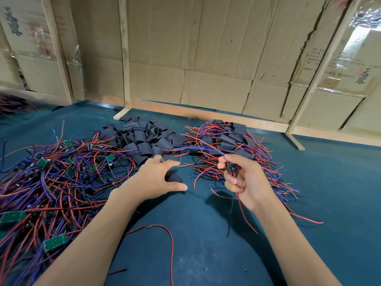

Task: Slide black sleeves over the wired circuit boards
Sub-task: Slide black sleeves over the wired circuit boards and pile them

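A wired circuit board (231, 167) is pinched in the right hand (242, 178) at 3 o'clock, while the released left hand (156, 178) is spread over a black sleeve (173, 177), which probably must be grasped and threaded next.

R hand (243, 178) pinches a small wired circuit board (231, 167) between thumb and fingers; its blue/red wires (198, 149) trail up-left, over the L hand (158, 178). L hand is spread, thumb and fingers straight, above a loose black sleeve (174, 176). Sleeve pile (144, 139) lies beyond L hand. Bare boards w/ wires (55, 178) lie left of L hand; sleeved units (231, 139) lie beyond R hand. Green table mat (202, 244) sits under both.
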A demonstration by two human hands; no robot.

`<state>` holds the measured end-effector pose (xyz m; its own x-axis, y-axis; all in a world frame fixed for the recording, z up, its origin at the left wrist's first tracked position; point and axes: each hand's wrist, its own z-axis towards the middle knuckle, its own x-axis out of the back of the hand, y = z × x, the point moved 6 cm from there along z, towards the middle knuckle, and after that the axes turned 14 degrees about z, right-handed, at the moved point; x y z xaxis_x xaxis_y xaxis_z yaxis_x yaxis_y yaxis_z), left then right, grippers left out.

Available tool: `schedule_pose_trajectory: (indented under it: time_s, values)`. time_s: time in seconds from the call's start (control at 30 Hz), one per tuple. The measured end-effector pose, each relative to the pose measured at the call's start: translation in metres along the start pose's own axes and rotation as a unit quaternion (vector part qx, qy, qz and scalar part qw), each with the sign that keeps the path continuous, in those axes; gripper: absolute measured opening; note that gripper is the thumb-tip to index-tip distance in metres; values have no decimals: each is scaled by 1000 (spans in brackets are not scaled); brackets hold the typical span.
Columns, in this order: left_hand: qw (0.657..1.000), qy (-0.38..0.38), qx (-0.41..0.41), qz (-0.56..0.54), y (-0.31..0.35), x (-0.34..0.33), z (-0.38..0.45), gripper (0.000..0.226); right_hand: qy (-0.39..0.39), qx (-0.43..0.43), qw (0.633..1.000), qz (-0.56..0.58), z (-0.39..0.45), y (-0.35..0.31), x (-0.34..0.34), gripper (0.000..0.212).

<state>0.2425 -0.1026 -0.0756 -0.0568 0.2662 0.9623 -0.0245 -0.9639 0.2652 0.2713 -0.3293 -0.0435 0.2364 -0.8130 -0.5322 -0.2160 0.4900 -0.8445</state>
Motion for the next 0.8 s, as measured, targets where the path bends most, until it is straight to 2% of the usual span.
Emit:
schedule_pose_trajectory:
  time_s: [0.1,0.17,0.27,0.4,0.5,0.6,0.8]
  values:
    - [999,-38,-22,14,1,1,-4,104,2,0,1000,6,1,0,2,17]
    - [997,-13,-46,64,3,5,-4,105,2,1,1000,19,2,0,3,17]
    - [994,5,-68,90,3,7,-5,90,-3,2,999,40,3,-1,7,16]
    - [993,-7,-83,85,1,5,-10,56,-20,2,999,25,4,-5,11,13]
    - [992,-29,-89,79,4,4,-10,40,-24,-19,1000,-2,4,-7,13,12]
    - [993,-21,-88,81,6,7,-9,36,-18,-28,999,0,3,-10,18,11]
    - [995,-35,-79,52,5,8,-10,46,-25,-25,999,16,3,-9,16,15]
